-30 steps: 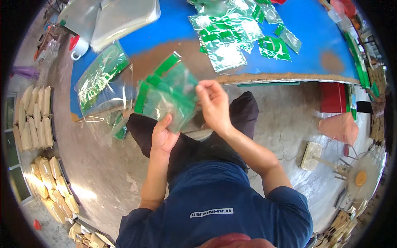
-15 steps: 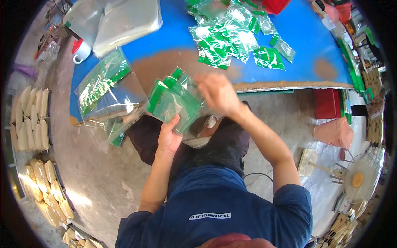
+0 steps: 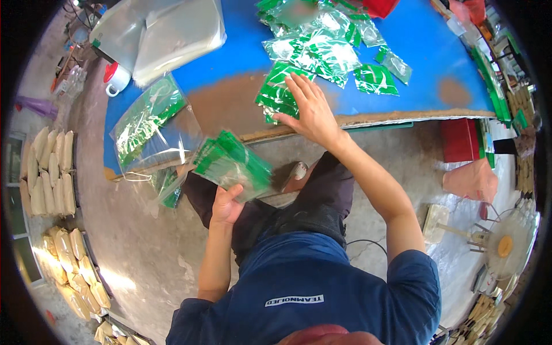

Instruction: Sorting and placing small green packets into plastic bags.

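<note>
My left hand [image 3: 227, 208] grips a fanned stack of green-and-clear plastic packets [image 3: 233, 165] over my lap, thumb on top. Over the table's near edge, my right hand [image 3: 315, 118] is stretched out with its fingers apart. Its fingertips and thumb lie on or just above a shiny green packet [image 3: 277, 95]; contact is hard to tell. Behind that packet spreads a loose pile of similar packets [image 3: 316, 52]. Left of the stack, a large clear bag [image 3: 190, 123] with green packets inside hangs partly over the table edge.
On the blue table [image 3: 425, 57], a stack of clear plastic sheets or bags [image 3: 178, 43] lies at far left, beside a white mug [image 3: 118, 79] with a red lid. At right are a red box [image 3: 459, 140] and a fan [image 3: 506, 247]. Filled tan bags [image 3: 49, 184] stand on the left.
My right hand has moved forward from beside the stack to the table, where green packets now show under its fingers. My left hand has shifted slightly left and down with the stack.
</note>
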